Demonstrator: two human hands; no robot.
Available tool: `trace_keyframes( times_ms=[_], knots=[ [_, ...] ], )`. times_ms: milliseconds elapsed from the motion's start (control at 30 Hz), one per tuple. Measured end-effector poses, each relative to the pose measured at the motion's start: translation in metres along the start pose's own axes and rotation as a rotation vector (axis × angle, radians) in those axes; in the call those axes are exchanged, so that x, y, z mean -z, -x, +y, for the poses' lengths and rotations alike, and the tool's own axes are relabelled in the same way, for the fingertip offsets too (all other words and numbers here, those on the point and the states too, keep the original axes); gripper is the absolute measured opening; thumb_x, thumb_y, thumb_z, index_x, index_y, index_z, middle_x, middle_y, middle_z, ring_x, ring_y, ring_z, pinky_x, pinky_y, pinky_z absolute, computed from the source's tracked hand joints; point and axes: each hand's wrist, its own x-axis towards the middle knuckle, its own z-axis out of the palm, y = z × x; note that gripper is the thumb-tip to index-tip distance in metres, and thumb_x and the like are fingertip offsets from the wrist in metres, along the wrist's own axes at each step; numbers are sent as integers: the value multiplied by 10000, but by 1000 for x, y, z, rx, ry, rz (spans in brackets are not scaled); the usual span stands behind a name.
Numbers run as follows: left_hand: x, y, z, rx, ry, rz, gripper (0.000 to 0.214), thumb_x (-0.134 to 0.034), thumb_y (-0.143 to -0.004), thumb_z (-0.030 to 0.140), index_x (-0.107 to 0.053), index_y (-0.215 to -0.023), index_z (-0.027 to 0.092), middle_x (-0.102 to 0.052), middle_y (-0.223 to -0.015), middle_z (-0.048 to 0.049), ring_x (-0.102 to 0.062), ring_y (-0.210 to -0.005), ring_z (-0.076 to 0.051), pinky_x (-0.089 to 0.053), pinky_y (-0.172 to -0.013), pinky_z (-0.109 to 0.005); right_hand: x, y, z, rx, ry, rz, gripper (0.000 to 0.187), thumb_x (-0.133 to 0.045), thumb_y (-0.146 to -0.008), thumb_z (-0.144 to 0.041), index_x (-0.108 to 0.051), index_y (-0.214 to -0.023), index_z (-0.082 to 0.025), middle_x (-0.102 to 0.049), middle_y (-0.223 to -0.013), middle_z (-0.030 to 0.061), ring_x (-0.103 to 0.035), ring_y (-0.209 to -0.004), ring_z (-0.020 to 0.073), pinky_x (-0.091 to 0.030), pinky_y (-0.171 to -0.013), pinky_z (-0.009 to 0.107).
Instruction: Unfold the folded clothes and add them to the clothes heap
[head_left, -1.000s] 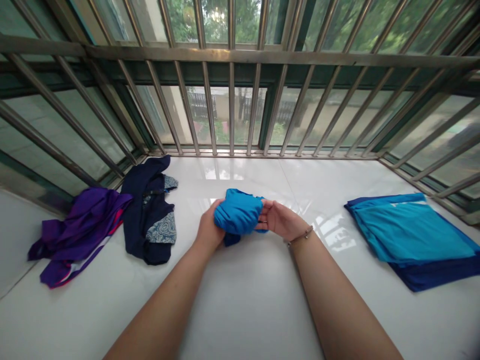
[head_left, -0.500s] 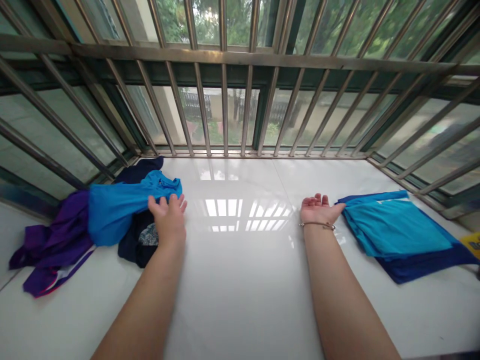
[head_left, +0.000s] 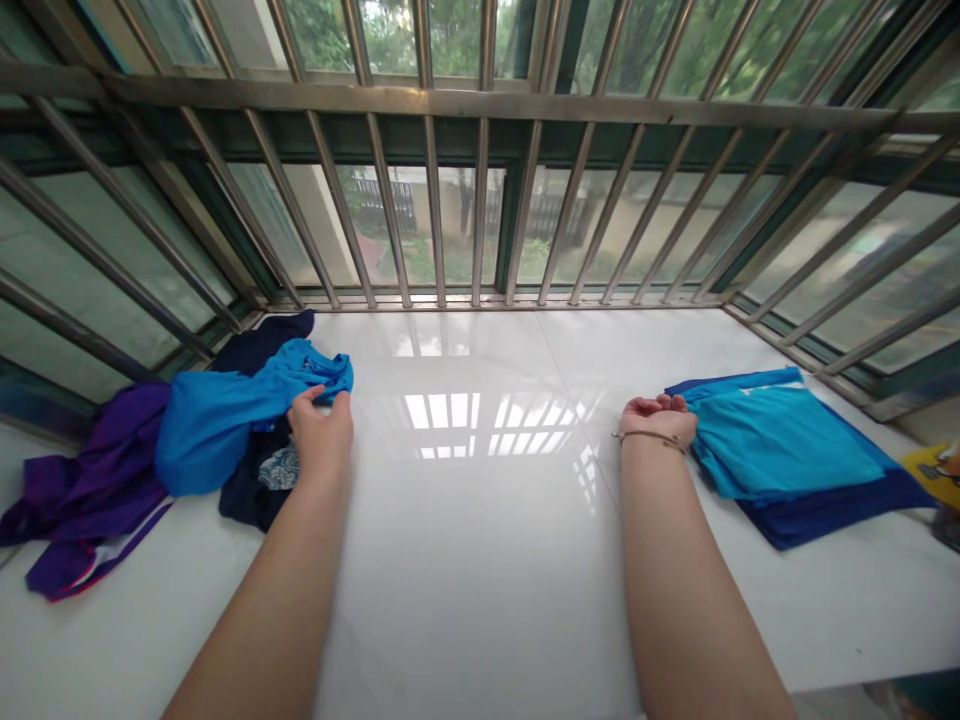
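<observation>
My left hand point(head_left: 322, 425) is at the right end of a crumpled bright blue shirt point(head_left: 214, 415), its thumb and fingers closing on the cloth. That shirt lies across a dark navy garment point(head_left: 244, 490) with a grey patterned patch and beside a purple garment point(head_left: 112, 450) with white and red trim. My right hand point(head_left: 658, 420), palm up with a bracelet at the wrist, has its fingers curled in and no cloth visible in them. It is close beside the left edge of a folded turquoise garment point(head_left: 787, 440), which rests on a folded dark blue garment point(head_left: 810, 520).
A glossy white tiled ledge point(head_left: 480, 580) lies under everything, with window reflections on it. Metal bars point(head_left: 431, 210) and windows enclose the back and both sides. A yellow object point(head_left: 934, 470) is at the far right edge.
My left fingers have moved from spread out to closing on the blue shirt. My right hand has curled its fingers and shifted slightly right. The view has shifted a little.
</observation>
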Motion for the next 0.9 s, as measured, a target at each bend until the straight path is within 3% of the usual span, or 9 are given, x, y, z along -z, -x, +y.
trace_keyframes(
  times_ms=[100,167,300,400,533,633,700,800,900],
  knots=[
    [16,-15,-4,61,-46,223,530,-731,-830,321,-661,-1330,160,-626,-1484,-195,-580,-1430,-363,-398,-1281,-511,0,-2,0,27,22,1,127,-444,-940,-390,-409,-881,-284,-427,-762,-66,-370,-448,82,-331,-369,148],
    [22,-19,-3,76,-48,238,485,-699,-844,299,-693,-1302,139,-653,-1439,-197,-599,-1394,-367,-409,-1271,-515,0,-3,-1,39,22,-1,189,-422,-958,-441,-384,-863,-281,-402,-746,-66,-349,-445,84,-322,-369,152],
    [22,-8,5,-37,-237,62,325,-687,-873,350,-770,-1132,172,-708,-1269,-201,-650,-1274,-407,-448,-1209,-587,0,-2,-5,53,26,-14,357,-319,-1026,-565,-315,-824,-271,-339,-706,-74,-296,-437,84,-292,-369,143],
    [19,5,11,-151,-468,-79,304,-705,-871,409,-764,-1080,196,-741,-1136,-202,-681,-1165,-443,-493,-1082,-626,0,2,-7,44,43,-27,282,-373,-1015,-430,-285,-807,-261,-325,-677,-78,-284,-436,79,-278,-380,141],
    [11,12,18,-204,-475,-363,254,-639,-921,472,-718,-874,236,-711,-759,-77,-686,-786,-313,-512,-800,-409,-5,10,-10,34,63,-44,210,-426,-938,-245,-297,-773,-254,-345,-641,-72,-267,-435,72,-269,-387,161],
    [3,17,21,-257,-287,-444,319,-587,-948,523,-710,-858,243,-701,-728,-24,-638,-705,-234,-453,-684,-327,-14,25,-6,21,99,-111,228,-482,-915,-225,-337,-741,-249,-388,-621,-74,-268,-441,73,-273,-384,168],
    [-2,24,24,-317,-193,-491,324,-593,-947,529,-719,-878,239,-716,-761,-19,-638,-716,-217,-471,-695,-318,-19,44,2,-69,190,-355,307,-551,-917,-254,-340,-694,-246,-383,-578,-78,-293,-446,76,-307,-399,174],
    [-7,37,26,-489,-86,-624,298,-685,-901,487,-765,-1044,239,-771,-946,-54,-704,-855,-238,-555,-850,-351,-17,89,19,-430,566,-1136,487,-690,-941,-409,-365,-613,-257,-403,-503,-68,-363,-447,86,-384,-441,209],
    [-9,51,30,-642,-11,-783,663,-840,-799,440,-698,-1425,271,-757,-1342,-115,-719,-1210,-309,-541,-1113,-451,-7,136,38,-775,953,-1789,509,-715,-986,-566,-554,-647,-221,-580,-554,-7,-507,-489,112,-447,-487,235]
  ],
)
